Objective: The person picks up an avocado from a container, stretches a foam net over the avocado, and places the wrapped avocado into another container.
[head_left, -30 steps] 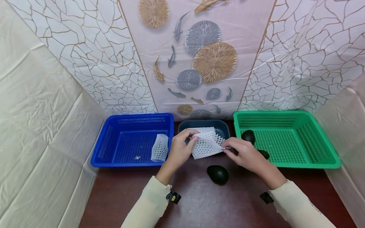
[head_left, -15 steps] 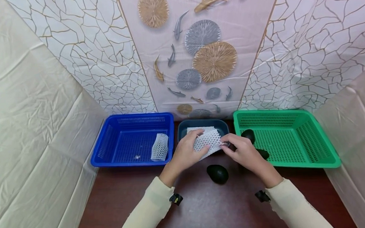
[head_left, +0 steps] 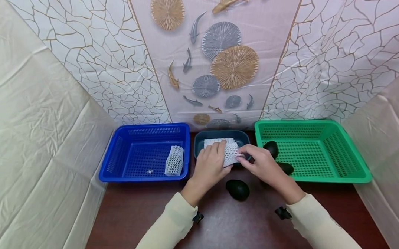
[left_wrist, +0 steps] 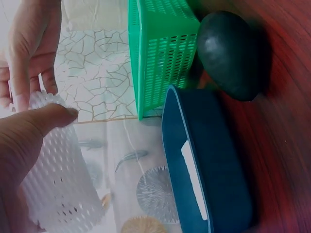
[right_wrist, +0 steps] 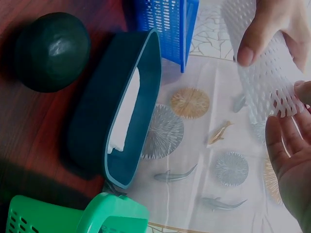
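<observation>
A white foam net sleeve point(head_left: 231, 154) is held up over the small dark teal bin point(head_left: 244, 136). My left hand point(head_left: 209, 164) grips it from the left, thumb across the mesh in the left wrist view. At the sleeve's right end, my right hand point(head_left: 262, 162) pinches the edge between thumb and fingers. The right wrist view shows the mesh point(right_wrist: 272, 73) stretched from one hand to the other. Below the hands, a dark green avocado point(head_left: 237, 190) lies on the table. More white foam net point(head_left: 217, 141) lies inside the teal bin, partly hidden by my left hand.
On the left stands a blue basket point(head_left: 145, 178) containing one foam net sleeve point(head_left: 174, 161). A green basket point(head_left: 321, 156) on the right holds two dark avocados, one at the back point(head_left: 271, 149) and one in front point(head_left: 286, 168). A patterned cloth point(head_left: 218, 105) hangs behind them.
My left hand has moved right and closed farther around the foam net sleeve, covering more of it. The right hand has shifted slightly left, still pinching the sleeve's end. The table avocado stays put.
</observation>
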### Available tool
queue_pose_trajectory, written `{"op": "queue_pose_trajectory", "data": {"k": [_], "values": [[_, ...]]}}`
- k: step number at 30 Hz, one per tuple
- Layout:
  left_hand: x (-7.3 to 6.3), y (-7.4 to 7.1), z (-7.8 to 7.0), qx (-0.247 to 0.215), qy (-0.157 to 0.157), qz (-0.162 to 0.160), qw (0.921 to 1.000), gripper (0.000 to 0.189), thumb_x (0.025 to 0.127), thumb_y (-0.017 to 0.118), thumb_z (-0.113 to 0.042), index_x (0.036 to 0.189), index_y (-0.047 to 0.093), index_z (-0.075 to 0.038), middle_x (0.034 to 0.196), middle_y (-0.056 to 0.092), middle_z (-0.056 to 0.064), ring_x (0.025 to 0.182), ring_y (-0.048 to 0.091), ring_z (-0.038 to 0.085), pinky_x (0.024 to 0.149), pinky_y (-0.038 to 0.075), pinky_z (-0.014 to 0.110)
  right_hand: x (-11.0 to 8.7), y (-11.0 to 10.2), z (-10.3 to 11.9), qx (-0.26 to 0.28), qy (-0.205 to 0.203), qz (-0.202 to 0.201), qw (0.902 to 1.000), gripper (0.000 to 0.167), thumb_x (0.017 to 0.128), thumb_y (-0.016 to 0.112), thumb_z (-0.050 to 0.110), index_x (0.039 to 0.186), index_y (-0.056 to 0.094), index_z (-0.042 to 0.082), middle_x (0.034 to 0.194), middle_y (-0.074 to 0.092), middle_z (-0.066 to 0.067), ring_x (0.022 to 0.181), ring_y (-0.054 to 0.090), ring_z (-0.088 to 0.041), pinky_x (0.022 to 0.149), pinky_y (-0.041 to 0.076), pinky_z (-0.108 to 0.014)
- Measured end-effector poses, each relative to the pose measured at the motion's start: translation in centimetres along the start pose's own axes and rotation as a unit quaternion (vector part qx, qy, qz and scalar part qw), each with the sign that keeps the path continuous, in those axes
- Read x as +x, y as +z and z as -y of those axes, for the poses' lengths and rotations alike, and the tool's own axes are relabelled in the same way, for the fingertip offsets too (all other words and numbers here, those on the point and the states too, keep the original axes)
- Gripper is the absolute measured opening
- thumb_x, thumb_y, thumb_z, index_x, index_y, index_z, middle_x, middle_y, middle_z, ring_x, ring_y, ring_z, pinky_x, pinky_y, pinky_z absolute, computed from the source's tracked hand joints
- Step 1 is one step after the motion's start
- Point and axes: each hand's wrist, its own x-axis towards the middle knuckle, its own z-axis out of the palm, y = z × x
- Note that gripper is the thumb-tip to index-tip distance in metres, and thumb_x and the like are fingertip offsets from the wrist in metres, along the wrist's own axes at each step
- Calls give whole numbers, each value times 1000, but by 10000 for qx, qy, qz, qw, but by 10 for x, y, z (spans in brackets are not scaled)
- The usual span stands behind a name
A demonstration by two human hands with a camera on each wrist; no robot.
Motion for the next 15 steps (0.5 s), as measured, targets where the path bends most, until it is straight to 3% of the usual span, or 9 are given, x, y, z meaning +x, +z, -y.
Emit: {"op": "queue_pose_trajectory", "data": {"k": [10, 15], "values": [[-4, 11, 5, -315, -53, 218, 9993, 61, 82, 81, -36, 130, 59, -7, 111, 73, 8, 90, 71, 23, 76, 59, 40, -1, 6, -1, 123, -122, 0, 9998, 26, 84, 83, 4, 107, 72, 7, 99, 73, -3, 84, 70, -14, 66, 59, -31], [-9, 17, 11, -467, -106, 357, 9982, 58, 84, 78, -37, 130, 59, -7, 113, 72, 7, 94, 70, 22, 80, 59, 39, -3, 5, -1, 157, -49, -9, 9999, 30, 85, 82, 5, 112, 71, 11, 106, 73, -2, 87, 70, -14, 66, 56, -23]]}}
